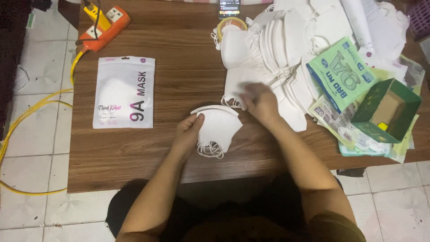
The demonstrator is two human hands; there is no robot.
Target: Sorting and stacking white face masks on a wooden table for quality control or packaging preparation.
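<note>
Head view. Masks (218, 129), a small folded white stack, are lying on the bench (179, 80) just below the big mask pile (277, 49). The left hand (190, 132) is pinching the stack's left edge, thumb on top, apparently steadying it. The right hand (260, 102) is blurring at the pile's near edge, fingers curled on a mask there; its grip I cannot tell. A sealed white pouch (124, 92) is sitting well left of the pile.

Held masks (218, 127): small white folded stack, ear loops hanging below, gripped at left edge above the surface.
Mask pile (268, 49): white, overlapping, far right; nearest mask touched.
</note>
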